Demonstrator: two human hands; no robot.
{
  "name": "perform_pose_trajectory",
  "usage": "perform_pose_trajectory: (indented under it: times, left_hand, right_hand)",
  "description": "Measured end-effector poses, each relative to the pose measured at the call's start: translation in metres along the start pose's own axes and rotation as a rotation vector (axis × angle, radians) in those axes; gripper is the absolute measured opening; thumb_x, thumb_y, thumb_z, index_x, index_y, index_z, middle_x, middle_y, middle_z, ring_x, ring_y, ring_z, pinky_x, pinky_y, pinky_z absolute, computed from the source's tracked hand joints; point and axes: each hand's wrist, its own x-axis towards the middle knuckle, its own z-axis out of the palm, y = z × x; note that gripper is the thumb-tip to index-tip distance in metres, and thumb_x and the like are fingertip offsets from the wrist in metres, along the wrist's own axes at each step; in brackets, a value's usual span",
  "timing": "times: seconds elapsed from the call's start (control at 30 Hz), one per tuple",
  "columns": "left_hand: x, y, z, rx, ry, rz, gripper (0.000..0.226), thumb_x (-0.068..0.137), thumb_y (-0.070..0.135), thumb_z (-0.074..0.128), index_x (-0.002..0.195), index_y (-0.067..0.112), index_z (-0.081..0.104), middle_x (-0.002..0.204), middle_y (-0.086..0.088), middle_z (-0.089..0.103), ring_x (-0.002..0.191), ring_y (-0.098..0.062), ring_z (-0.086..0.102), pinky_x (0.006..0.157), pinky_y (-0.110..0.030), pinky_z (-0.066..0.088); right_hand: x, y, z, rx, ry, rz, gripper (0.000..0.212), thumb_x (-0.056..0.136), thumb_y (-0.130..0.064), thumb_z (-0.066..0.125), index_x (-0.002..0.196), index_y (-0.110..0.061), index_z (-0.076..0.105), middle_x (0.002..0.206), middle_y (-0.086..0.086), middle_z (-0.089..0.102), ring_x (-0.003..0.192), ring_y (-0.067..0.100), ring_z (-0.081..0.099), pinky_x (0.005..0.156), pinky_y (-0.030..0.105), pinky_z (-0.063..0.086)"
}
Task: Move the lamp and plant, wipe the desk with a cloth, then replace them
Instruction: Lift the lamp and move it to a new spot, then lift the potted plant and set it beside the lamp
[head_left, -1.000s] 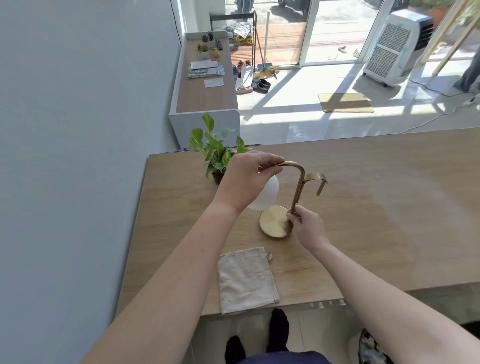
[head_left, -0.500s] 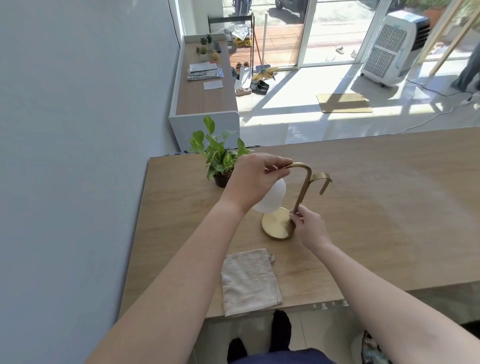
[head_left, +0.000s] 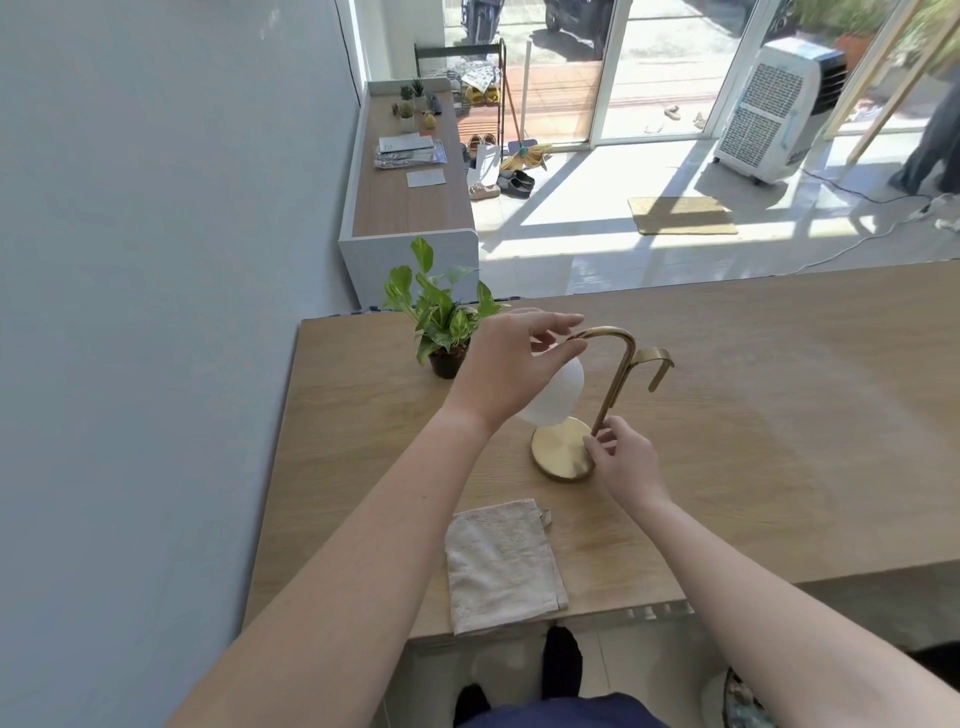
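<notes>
Looking down, you see your two bare arms reaching over a light wooden bench (head_left: 753, 415), with both hands at a brass lamp (head_left: 619, 374). The lamp stands upright on its round base, left of the bench's middle. Your right hand (head_left: 623, 457) pinches the lower stem just above the base, thumb on one side and fingertips on the other. Your left hand (head_left: 511, 364) is at the top of the lamp's arch, over the white shade (head_left: 553, 400). Its fingers and thumb are relaxed and apart around the end of the curved arm, and it is unclear whether they touch the metal. A small leafy plant (head_left: 441, 317) in a dark pot stands just beyond your left hand, near the bench's far left corner. A beige cloth (head_left: 501, 561) lies flat at the near edge, between your forearms and apart from the lamp. A pale wall (head_left: 156, 260) runs along the left side.
</notes>
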Motion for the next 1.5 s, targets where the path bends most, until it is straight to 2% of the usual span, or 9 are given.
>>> perform_pose_trajectory:
  times: [0.13,0.23,0.43,0.53,0.6,0.8,1.07,1.37,1.5]
  left_hand:
    - [-0.028,-0.012,-0.023,-0.062,0.187,-0.055,0.022,0.101,0.031,0.074,0.120,0.022,0.081,0.106,0.011,0.078,0.094,-0.006,0.073,0.083,-0.024,0.061]
    - [-0.053,-0.034,-0.044,-0.113,0.297,-0.190,0.019,0.104,0.034,0.069,0.118,0.027,0.080,0.104,0.014,0.078,0.095,-0.006,0.071,0.081,-0.021,0.059]
    - [-0.093,-0.089,-0.070,-0.233,0.331,-0.565,0.030,0.105,0.048,0.061,0.128,0.033,0.072,0.119,0.019,0.072,0.114,-0.004,0.065,0.105,-0.047,0.057]
    - [-0.102,-0.101,-0.077,-0.282,0.325,-0.646,0.041,0.108,0.048,0.056,0.140,0.025,0.067,0.129,0.016,0.067,0.125,-0.008,0.060,0.115,-0.049,0.050]
    - [-0.106,-0.110,-0.077,-0.304,0.331,-0.698,0.044,0.109,0.050,0.052,0.142,0.023,0.066,0.132,0.012,0.066,0.129,-0.012,0.059,0.117,-0.050,0.048]
    - [-0.110,-0.146,-0.068,-0.364,0.312,-0.799,0.064,0.102,0.070,0.045,0.147,0.029,0.062,0.146,0.010,0.064,0.138,-0.015,0.056,0.121,-0.053,0.042]
    - [-0.056,-0.187,-0.076,-0.466,0.170,-0.831,0.063,0.106,0.071,0.035,0.149,0.032,0.059,0.150,0.008,0.059,0.139,-0.017,0.053,0.117,-0.051,0.042]
    - [0.009,-0.233,-0.077,-0.567,0.069,-0.858,0.065,0.106,0.070,0.033,0.154,0.033,0.055,0.152,0.004,0.055,0.140,-0.023,0.051,0.119,-0.053,0.041]
    - [0.024,-0.247,-0.071,-0.574,0.043,-0.841,0.075,0.097,0.083,0.038,0.152,0.037,0.057,0.151,0.009,0.058,0.140,-0.019,0.054,0.122,-0.051,0.041]
  right_hand:
    - [-0.022,-0.004,0.006,-0.036,0.124,0.024,0.017,0.100,-0.036,0.070,0.107,-0.022,0.065,0.098,-0.006,0.068,0.087,0.016,0.067,0.074,0.039,0.058]
    - [-0.038,-0.016,0.010,-0.005,0.138,0.001,0.010,0.101,-0.029,0.067,0.097,-0.020,0.066,0.092,-0.007,0.065,0.082,0.014,0.064,0.066,0.031,0.048]
    - [-0.050,-0.060,0.036,0.163,-0.110,-0.055,0.010,0.104,-0.026,0.063,0.106,-0.022,0.072,0.095,-0.005,0.069,0.088,0.011,0.066,0.074,0.030,0.052]
    - [-0.044,-0.089,0.054,0.272,-0.196,-0.066,0.019,0.105,-0.025,0.063,0.122,-0.024,0.070,0.105,-0.005,0.070,0.099,0.015,0.068,0.081,0.028,0.055]
    - [-0.037,-0.107,0.064,0.339,-0.243,-0.048,0.025,0.105,-0.025,0.063,0.130,-0.025,0.066,0.114,-0.003,0.069,0.107,0.018,0.067,0.092,0.036,0.058]
    - [-0.018,-0.141,0.097,0.453,-0.305,-0.021,0.044,0.106,-0.021,0.062,0.149,-0.022,0.055,0.135,0.001,0.063,0.122,0.015,0.062,0.108,0.038,0.051]
    - [0.028,-0.156,0.131,0.503,-0.242,0.105,0.066,0.100,-0.003,0.055,0.161,-0.027,0.043,0.156,0.000,0.051,0.142,0.017,0.049,0.121,0.049,0.043]
    - [0.081,-0.163,0.163,0.536,-0.171,0.183,0.078,0.093,0.011,0.050,0.158,-0.033,0.045,0.146,-0.012,0.055,0.140,0.011,0.053,0.120,0.047,0.045]
    - [0.095,-0.161,0.172,0.553,-0.174,0.207,0.078,0.094,0.013,0.049,0.162,-0.023,0.041,0.149,-0.008,0.055,0.141,0.011,0.053,0.122,0.045,0.044]
